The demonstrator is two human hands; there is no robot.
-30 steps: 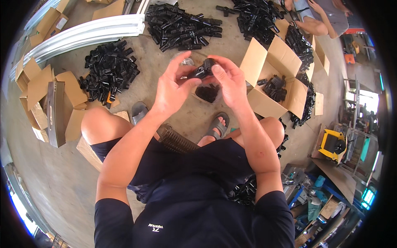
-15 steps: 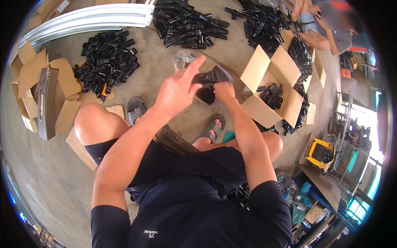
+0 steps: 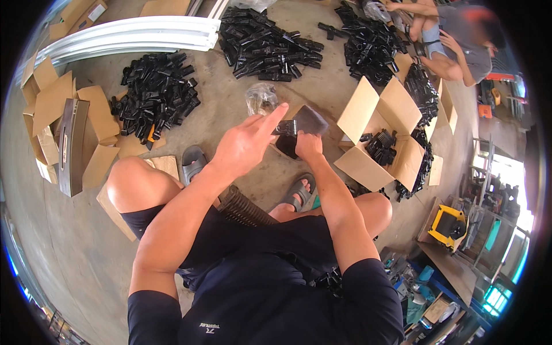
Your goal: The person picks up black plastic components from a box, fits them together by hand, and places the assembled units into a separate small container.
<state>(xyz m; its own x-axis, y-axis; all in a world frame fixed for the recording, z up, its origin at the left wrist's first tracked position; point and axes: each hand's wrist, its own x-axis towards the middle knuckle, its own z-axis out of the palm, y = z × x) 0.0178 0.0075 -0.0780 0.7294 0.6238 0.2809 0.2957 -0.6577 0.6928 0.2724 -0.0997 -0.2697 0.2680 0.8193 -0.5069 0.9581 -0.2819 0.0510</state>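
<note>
Black part point(image 3: 286, 127) sits in the gap between my hands, its long axis roughly sideways, left end against my left hand point(image 3: 244, 146), clearly the nearer one. That hand points its index finger up and away, its other fingers apparently closed round the part's end. My right hand point(image 3: 309, 147) is curled into a fist by the part's other end, just below a dark sheet point(image 3: 313, 119); what it grips, I cannot tell.

I see black at twelve o'clock — the handled piece point(image 3: 286, 127), the heap beyond point(image 3: 270, 49) — white rails point(image 3: 126, 39) at ten, tan carton point(image 3: 398, 103) at two, yellow frame point(image 3: 436, 225) at four.
</note>
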